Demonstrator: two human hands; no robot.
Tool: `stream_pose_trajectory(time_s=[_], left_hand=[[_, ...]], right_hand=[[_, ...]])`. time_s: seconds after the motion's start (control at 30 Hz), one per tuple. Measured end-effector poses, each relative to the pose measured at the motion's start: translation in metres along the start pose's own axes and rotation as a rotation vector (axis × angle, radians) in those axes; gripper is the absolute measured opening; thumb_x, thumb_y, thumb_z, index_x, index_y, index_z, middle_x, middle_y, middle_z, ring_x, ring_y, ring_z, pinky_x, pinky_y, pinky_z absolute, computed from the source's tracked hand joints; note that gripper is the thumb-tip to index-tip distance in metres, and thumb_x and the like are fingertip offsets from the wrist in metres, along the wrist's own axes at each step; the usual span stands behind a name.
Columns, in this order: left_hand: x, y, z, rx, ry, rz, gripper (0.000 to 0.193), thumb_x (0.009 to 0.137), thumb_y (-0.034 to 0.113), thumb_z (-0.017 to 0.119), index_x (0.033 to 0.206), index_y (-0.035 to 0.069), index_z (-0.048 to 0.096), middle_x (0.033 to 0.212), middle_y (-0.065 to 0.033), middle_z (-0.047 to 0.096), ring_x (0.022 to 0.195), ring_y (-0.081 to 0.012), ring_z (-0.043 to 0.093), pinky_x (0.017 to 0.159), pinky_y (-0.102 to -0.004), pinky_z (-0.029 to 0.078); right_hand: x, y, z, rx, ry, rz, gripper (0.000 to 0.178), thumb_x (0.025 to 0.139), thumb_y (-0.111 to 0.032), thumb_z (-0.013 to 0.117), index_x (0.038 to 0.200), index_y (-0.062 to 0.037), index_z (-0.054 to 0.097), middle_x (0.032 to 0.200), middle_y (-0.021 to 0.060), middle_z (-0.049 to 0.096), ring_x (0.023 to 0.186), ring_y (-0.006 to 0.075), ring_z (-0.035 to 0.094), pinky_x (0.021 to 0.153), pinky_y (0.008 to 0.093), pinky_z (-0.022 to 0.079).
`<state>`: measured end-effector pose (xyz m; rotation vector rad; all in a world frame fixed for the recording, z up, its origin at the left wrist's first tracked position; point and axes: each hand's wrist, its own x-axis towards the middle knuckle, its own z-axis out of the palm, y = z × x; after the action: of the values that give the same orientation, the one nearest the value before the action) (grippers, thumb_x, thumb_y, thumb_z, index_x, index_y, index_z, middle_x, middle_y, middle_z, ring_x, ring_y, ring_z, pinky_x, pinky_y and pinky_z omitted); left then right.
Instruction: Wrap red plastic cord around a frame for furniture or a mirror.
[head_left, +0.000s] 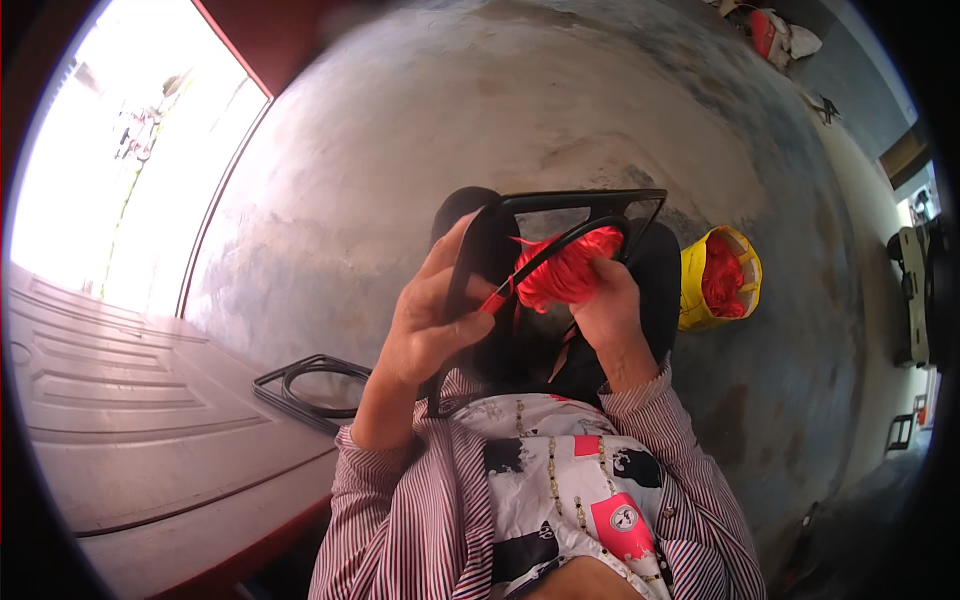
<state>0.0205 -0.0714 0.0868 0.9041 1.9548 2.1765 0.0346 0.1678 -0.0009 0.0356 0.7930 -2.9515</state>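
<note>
A black frame (560, 200) with straight bars and a curved inner ring rests upright over my lap. A bundle of glossy red twine (560, 275) fills my right hand (612, 315), its fingers closed round the near right end, beside the ring. From the bundle, red strands run left to a bar of the frame, looping round the ring's left part. There my left hand (430, 310) pinches a short red length between thumb and fingers, its other fingers partly behind the frame. Part of the frame's lower side is hidden by my hands and lap.
To my right, a yellow bucket (692, 290) holds more red twine (722, 280). Further black frames (310, 385) lie at my left, near a pale panelled door (150, 390). A bright doorway opens at the far left; grey concrete floor (480, 110) stretches ahead.
</note>
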Motion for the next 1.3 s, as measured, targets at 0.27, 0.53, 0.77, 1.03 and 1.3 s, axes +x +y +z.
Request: stream_pose_trajectory(time_s=[0.27,0.53,0.77,1.03,1.3], left_hand=[[0.001,-0.001,-0.009,-0.251,0.115,-0.323,0.031,0.08,0.012,0.069,0.109,0.003,0.061,0.092,-0.0145,0.067,0.065,-0.0189,0.062,0.062,-0.0293,0.05],[-0.004,-0.019,-0.023,-0.341,0.171,-0.32,0.035,0.081,0.009,0.066,0.113,0.0,0.054,0.081,-0.0141,0.064,0.057,-0.018,0.057,0.054,-0.0281,0.047],[-0.007,-0.005,-0.014,-0.204,0.145,-0.358,0.029,0.084,0.008,0.064,0.11,-0.002,0.057,0.085,-0.0143,0.063,0.062,-0.0195,0.06,0.06,-0.029,0.049],[0.006,0.015,0.012,0.439,0.062,-0.021,0.032,0.082,-0.003,0.061,0.114,-0.002,0.064,0.15,-0.0166,0.04,0.126,-0.0301,0.052,0.101,-0.0379,0.045],[0.008,0.006,0.003,0.34,-0.065,0.126,0.041,0.08,0.006,0.064,0.121,0.0,0.065,0.155,-0.021,0.033,0.14,-0.0341,0.038,0.114,-0.0411,0.031]], right_hand=[[-0.024,-0.02,0.059,-0.081,-0.61,-0.108,0.047,0.078,-0.035,0.059,0.106,0.0017,0.056,0.085,0.018,0.064,0.093,0.0333,0.061,0.096,0.047,0.041],[-0.036,-0.016,0.051,0.005,-0.409,-0.091,0.049,0.099,-0.046,0.047,0.111,0.0011,0.054,0.095,0.0163,0.065,0.1,0.0331,0.06,0.095,0.0472,0.043],[-0.013,-0.041,0.033,-0.047,0.134,-0.034,0.04,0.1,-0.028,0.054,0.126,0.0016,0.053,0.12,0.0196,0.063,0.113,0.0332,0.06,0.099,0.0453,0.048],[-0.023,-0.046,0.111,-0.9,-0.132,0.062,0.043,0.087,-0.011,0.072,0.122,0.0039,0.05,0.096,0.0103,0.071,0.09,0.0093,0.064,0.08,0.0252,0.051],[-0.006,-0.029,0.102,-0.593,-0.19,-0.062,0.023,0.095,-0.017,0.064,0.104,0.0034,0.056,0.103,0.0138,0.069,0.093,0.0098,0.064,0.08,0.0262,0.052]])
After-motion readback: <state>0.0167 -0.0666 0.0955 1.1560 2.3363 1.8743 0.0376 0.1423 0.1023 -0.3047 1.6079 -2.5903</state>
